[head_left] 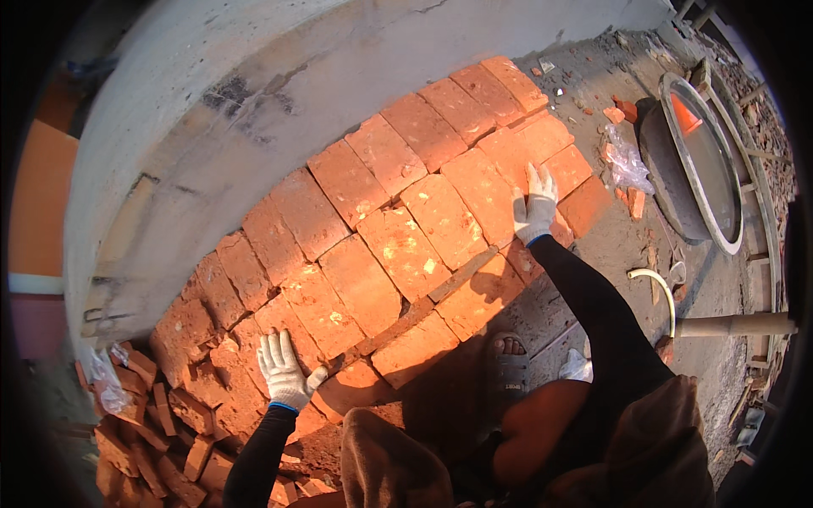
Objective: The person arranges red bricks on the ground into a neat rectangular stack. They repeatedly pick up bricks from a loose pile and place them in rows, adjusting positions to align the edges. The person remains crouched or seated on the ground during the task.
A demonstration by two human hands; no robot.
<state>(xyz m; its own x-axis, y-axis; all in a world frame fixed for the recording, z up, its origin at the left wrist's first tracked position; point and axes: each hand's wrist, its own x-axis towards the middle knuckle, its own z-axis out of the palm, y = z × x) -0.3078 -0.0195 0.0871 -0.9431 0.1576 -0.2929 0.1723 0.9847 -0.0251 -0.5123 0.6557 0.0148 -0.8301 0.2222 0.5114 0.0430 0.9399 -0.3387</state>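
Orange-red bricks point(379, 273) lie side by side in a stacked bed along a wall. My left hand point(286, 372), in a white knitted glove with a blue cuff, rests on the bricks at the near left, fingers spread and thumb out. On the right side of the stack, my right hand point(535, 208), gloved the same way, lies over the bricks with its fingers stretched out. Neither hand grips anything. A narrow gap with a strip of brick edges point(461, 275) runs between the middle and nearest rows.
A grey wall point(254, 93) stands behind the stack. Loose bricks point(169, 449) are heaped at the lower left. On the right are an oval tub point(716, 169) holding liquid and an orange object, a tool with a wooden handle point(737, 325), and a clear plastic bag point(627, 161).
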